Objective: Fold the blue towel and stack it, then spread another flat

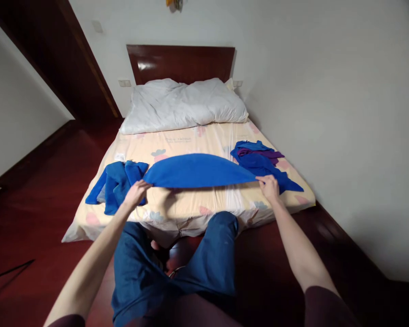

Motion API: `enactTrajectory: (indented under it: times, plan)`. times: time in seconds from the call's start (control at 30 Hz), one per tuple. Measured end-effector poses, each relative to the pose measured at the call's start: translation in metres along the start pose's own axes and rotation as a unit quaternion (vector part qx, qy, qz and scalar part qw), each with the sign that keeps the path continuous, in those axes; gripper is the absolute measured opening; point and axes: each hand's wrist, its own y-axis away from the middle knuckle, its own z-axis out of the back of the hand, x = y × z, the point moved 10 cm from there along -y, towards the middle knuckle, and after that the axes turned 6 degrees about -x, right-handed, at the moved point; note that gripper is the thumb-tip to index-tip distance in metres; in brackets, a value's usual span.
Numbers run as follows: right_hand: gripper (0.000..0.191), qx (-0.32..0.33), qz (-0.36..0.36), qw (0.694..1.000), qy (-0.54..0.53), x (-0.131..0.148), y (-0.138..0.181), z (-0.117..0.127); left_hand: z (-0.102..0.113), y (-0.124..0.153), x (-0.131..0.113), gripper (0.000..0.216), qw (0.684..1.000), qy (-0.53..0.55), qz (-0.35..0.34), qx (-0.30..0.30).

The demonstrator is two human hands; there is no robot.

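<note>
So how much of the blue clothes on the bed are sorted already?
None looks neatly folded yet. The left hand and right hand hold one bright blue fleece cloth stretched over the bed. A rumpled blue pile and a blue-and-purple heap remain.

Bed (191, 136) set lengthwise ahead, headboard (180, 61) at far end against the wall. Duvet (184, 104) on the bed just before the headboard. Cloth (197, 170) stretched across the near part of the bed, left hand (136, 193) at its left end, right hand (269, 186) at its right end. 1 heap (117, 184) left of the cloth, 1 pile (259, 159) right of it, both on the bed. Knees (221, 227) before the near edge.
</note>
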Motion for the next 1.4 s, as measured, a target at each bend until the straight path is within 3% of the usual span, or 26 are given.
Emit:
enactTrajectory:
  times: [0.13, 0.27, 0.43, 0.63, 0.8, 0.87, 0.9, 1.0, 1.07, 1.13, 1.23, 1.33, 1.4]
  plan:
    - [0.031, 0.065, -0.064, 0.996, -0.003, -0.043, 0.058, -0.054, -0.080, 0.044, -0.020, 0.040, 0.997, 0.036, 0.013, 0.071]
    - [0.033, 0.079, -0.066, 0.995, 0.014, -0.074, 0.100, -0.069, -0.119, 0.076, -0.027, 0.040, 0.992, 0.068, 0.030, 0.101]
    - [0.037, 0.136, -0.085, 0.983, 0.083, -0.091, 0.129, -0.069, -0.142, 0.098, -0.021, 0.047, 0.980, 0.106, 0.075, 0.151]
    - [0.044, 0.198, -0.059, 0.969, 0.134, -0.071, 0.139, -0.071, -0.150, 0.096, -0.014, 0.049, 0.962, 0.144, 0.103, 0.208]
    - [0.041, 0.270, -0.066, 0.942, 0.187, -0.055, 0.128, -0.075, -0.152, 0.088, -0.007, 0.034, 0.938, 0.169, 0.111, 0.280]
    - [0.039, 0.288, -0.062, 0.930, 0.219, -0.037, 0.118, -0.075, -0.149, 0.074, -0.013, 0.034, 0.939, 0.169, 0.095, 0.285]
    - [0.040, 0.280, -0.050, 0.933, 0.221, -0.021, 0.110, -0.075, -0.144, 0.061, -0.016, 0.036, 0.948, 0.162, 0.095, 0.258]
    - [0.050, 0.200, 0.016, 0.965, 0.167, 0.054, 0.077, -0.076, -0.122, 0.006, -0.035, 0.048, 0.981, 0.119, 0.120, 0.092]
    - [0.056, 0.170, 0.053, 0.977, 0.117, 0.112, 0.063, -0.092, -0.120, -0.028, -0.063, 0.055, 0.987, 0.099, 0.128, 0.021]
    - [0.059, 0.172, 0.075, 0.980, 0.070, 0.166, 0.059, -0.120, -0.136, -0.055, -0.096, 0.060, 0.987, 0.086, 0.133, 0.007]
    - [0.061, 0.209, 0.095, 0.973, 0.013, 0.225, 0.078, -0.177, -0.180, -0.071, -0.133, 0.063, 0.985, 0.067, 0.155, 0.035]
    - [0.059, 0.260, 0.080, 0.962, -0.011, 0.241, 0.112, -0.228, -0.226, -0.061, -0.146, 0.062, 0.979, 0.060, 0.181, 0.071]
    - [0.057, 0.270, 0.076, 0.960, -0.013, 0.238, 0.128, -0.247, -0.243, -0.052, -0.146, 0.062, 0.978, 0.060, 0.187, 0.068]
